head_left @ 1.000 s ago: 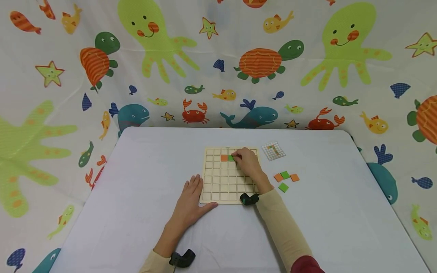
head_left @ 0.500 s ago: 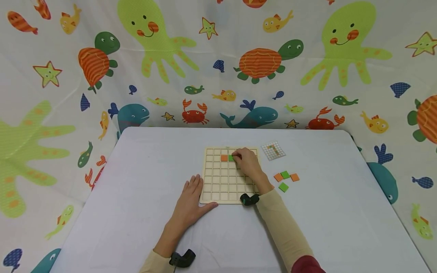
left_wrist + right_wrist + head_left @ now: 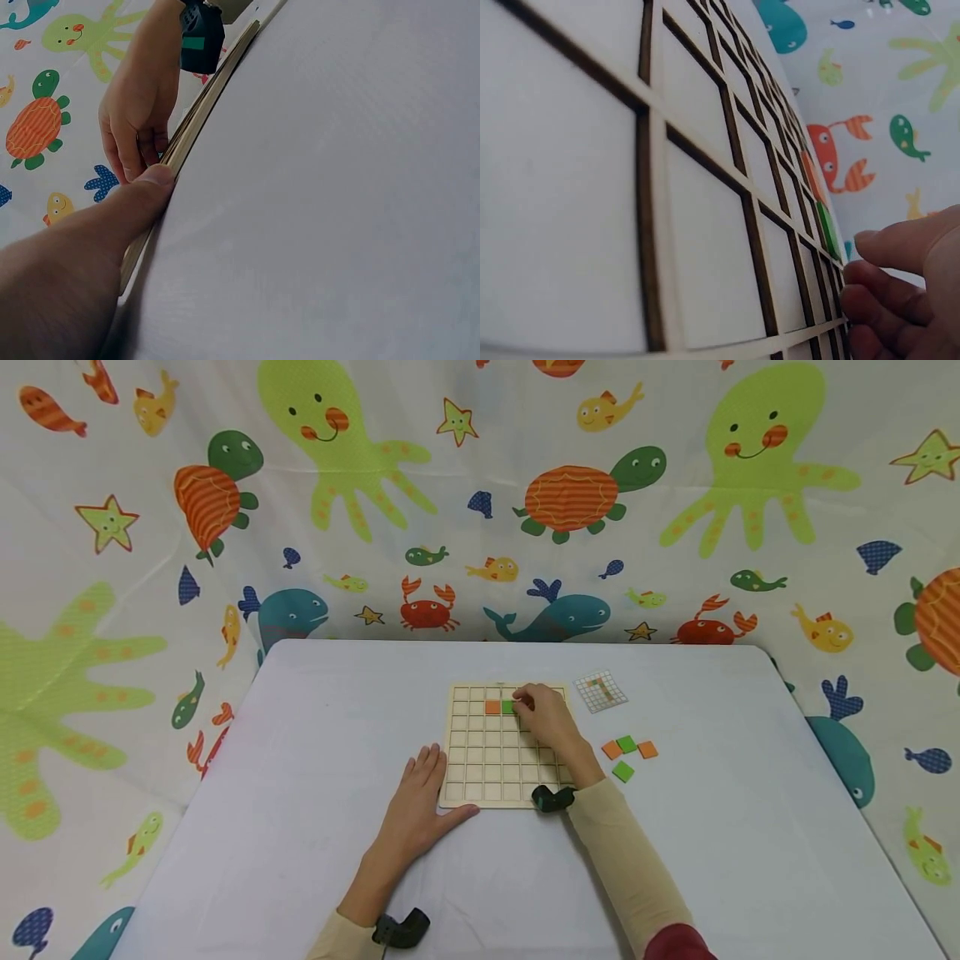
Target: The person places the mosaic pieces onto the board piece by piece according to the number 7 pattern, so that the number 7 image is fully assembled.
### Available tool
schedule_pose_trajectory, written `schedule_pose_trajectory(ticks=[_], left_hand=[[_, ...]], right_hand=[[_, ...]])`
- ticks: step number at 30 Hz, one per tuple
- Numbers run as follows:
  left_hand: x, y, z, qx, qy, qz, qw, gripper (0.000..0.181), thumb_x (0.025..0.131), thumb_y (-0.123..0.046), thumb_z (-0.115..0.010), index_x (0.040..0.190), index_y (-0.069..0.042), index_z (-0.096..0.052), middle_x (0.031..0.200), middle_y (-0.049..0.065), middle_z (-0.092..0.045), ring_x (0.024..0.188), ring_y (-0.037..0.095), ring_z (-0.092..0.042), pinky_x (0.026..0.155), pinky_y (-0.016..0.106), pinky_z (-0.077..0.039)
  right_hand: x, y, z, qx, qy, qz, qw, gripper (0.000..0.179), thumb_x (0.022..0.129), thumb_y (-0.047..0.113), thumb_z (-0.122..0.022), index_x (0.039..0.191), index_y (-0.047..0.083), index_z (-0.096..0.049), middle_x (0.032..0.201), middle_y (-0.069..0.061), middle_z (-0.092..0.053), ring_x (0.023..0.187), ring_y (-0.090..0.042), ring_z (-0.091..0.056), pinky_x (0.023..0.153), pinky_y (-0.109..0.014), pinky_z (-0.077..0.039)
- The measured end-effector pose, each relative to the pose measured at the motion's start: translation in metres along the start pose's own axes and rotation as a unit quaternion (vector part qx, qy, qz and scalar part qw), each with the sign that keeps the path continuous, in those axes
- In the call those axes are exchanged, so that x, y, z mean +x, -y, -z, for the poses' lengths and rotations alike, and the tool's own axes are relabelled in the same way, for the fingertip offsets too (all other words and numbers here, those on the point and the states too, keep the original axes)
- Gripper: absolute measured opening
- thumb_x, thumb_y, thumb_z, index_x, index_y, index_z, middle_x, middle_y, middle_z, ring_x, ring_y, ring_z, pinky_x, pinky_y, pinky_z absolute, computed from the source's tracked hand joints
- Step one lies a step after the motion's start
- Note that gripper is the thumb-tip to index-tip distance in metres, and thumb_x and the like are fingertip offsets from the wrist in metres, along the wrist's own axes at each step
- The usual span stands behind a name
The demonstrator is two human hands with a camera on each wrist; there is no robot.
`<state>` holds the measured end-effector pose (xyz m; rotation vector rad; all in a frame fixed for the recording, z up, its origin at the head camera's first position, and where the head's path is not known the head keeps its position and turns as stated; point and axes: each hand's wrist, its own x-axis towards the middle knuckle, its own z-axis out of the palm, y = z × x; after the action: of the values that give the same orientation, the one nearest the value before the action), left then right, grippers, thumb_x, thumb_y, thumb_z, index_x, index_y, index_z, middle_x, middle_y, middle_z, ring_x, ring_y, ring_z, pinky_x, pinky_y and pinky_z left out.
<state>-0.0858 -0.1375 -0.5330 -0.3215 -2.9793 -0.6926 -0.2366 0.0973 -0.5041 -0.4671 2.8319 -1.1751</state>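
A square wooden grid board (image 3: 480, 756) lies on the white table. In its second row from the back, an orange tile (image 3: 492, 707) and a green tile (image 3: 507, 707) sit side by side in neighbouring cells. My right hand (image 3: 546, 718) is over the board, loosely curled fingertips at the green tile's right edge. The right wrist view shows nothing between the thumb (image 3: 885, 247) and fingers, with the green tile (image 3: 827, 231) just beyond. My left hand (image 3: 412, 802) lies flat along the board's left side, its thumb (image 3: 154, 180) against the front edge.
To the right of the board, loose tiles lie on the table: an orange tile (image 3: 612, 750), a green tile (image 3: 626, 744), another orange tile (image 3: 647, 749) and another green tile (image 3: 622, 771). A small pattern card (image 3: 600, 692) lies by the board's back right corner.
My right hand has drawn slightly to the right, showing more of the green tile, which stays in its cell. The left hand has not moved.
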Motion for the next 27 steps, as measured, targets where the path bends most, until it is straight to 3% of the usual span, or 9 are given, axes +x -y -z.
schedule_pose_trajectory(ticks=[10,16,27], left_hand=[[-0.002,0.001,0.001,-0.003,-0.002,-0.004,1.0000,0.103,0.083,-0.063,-0.070,0.151,0.005,-0.037,0.162,0.021,-0.031,0.154,0.035,-0.025,0.126,0.051,-0.021],[-0.003,0.002,0.000,-0.002,0.000,-0.004,1.0000,0.103,0.083,-0.064,-0.070,0.152,0.005,-0.036,0.162,0.021,-0.031,0.154,0.035,-0.024,0.126,0.051,-0.020],[-0.004,0.002,0.003,-0.008,-0.004,-0.010,0.9999,0.103,0.083,-0.062,-0.071,0.151,0.006,-0.037,0.162,0.022,-0.031,0.154,0.036,-0.025,0.126,0.052,-0.021]], right_hand=[[-0.007,0.001,0.007,0.003,-0.005,0.004,1.0000,0.027,0.100,0.018,-0.061,0.121,0.003,-0.068,0.108,-0.013,-0.069,0.095,-0.026,-0.063,0.085,-0.041,-0.056],[-0.012,0.002,0.014,0.000,-0.017,0.016,0.9997,0.026,0.098,0.015,-0.063,0.118,0.000,-0.068,0.103,-0.014,-0.068,0.090,-0.026,-0.062,0.081,-0.040,-0.055],[-0.021,-0.002,0.021,-0.007,-0.017,-0.002,0.9998,0.030,0.099,0.020,-0.062,0.122,0.002,-0.067,0.107,-0.013,-0.067,0.095,-0.025,-0.063,0.084,-0.041,-0.056]])
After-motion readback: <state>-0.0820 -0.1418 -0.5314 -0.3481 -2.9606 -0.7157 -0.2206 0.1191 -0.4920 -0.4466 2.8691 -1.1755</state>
